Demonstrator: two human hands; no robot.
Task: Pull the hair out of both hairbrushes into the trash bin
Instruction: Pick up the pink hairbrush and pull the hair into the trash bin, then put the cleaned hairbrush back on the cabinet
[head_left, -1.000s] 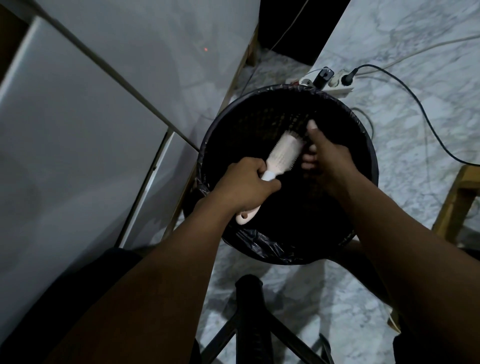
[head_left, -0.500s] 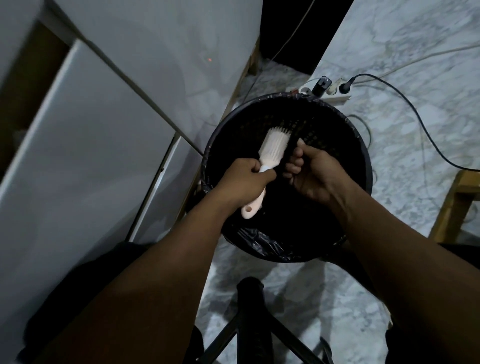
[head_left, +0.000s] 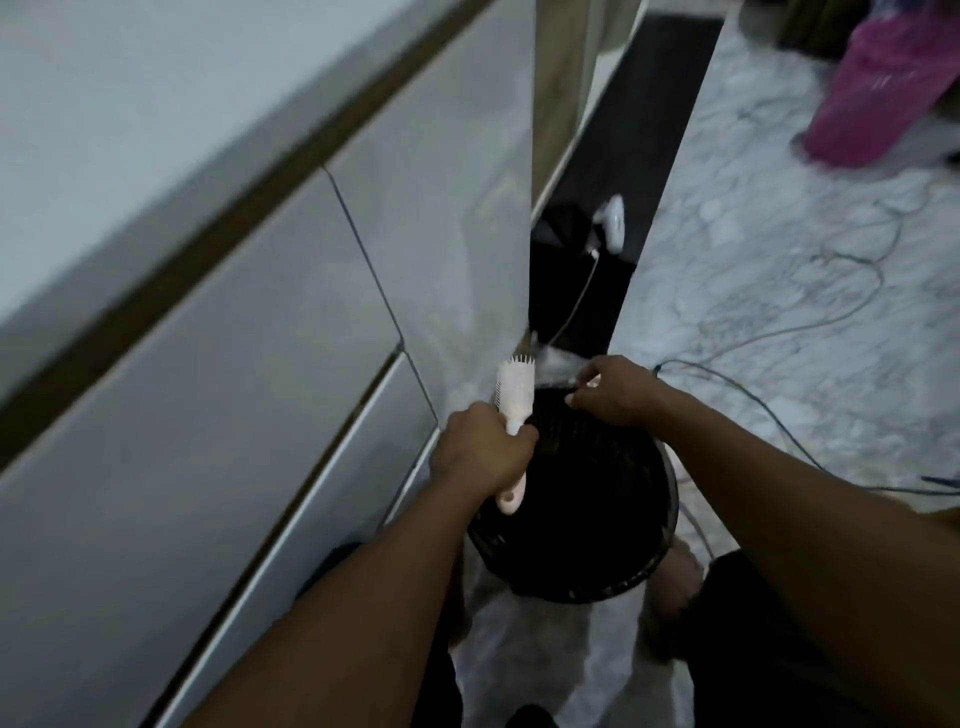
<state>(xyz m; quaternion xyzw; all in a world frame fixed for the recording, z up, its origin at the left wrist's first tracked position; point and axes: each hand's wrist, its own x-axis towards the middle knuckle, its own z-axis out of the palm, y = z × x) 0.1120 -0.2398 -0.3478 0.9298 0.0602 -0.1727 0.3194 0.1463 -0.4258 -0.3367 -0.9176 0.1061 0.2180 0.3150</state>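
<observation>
My left hand (head_left: 483, 457) grips the handle of a pale pink hairbrush (head_left: 514, 389), held upright over the far left rim of the black trash bin (head_left: 649, 561). The brush's bristles face right. My right hand (head_left: 618, 389) hovers over the bin's far rim, just right of the brush head. Its thumb and fingers pinch a thin dark clump of hair (head_left: 558, 384), which is blurred. No second hairbrush is in view.
White cabinet drawers (head_left: 234, 364) rise along the left, close to the bin. Marble floor (head_left: 779, 260) with loose cables (head_left: 831, 312) spreads to the right. A white plug (head_left: 613, 223) lies beyond the bin and a pink object (head_left: 883, 93) at the far right.
The camera has tilted up, so the bin sits lower in view. My left hand raised the brush upright. My right hand moved away from the bristles to the right, pinching hair.
</observation>
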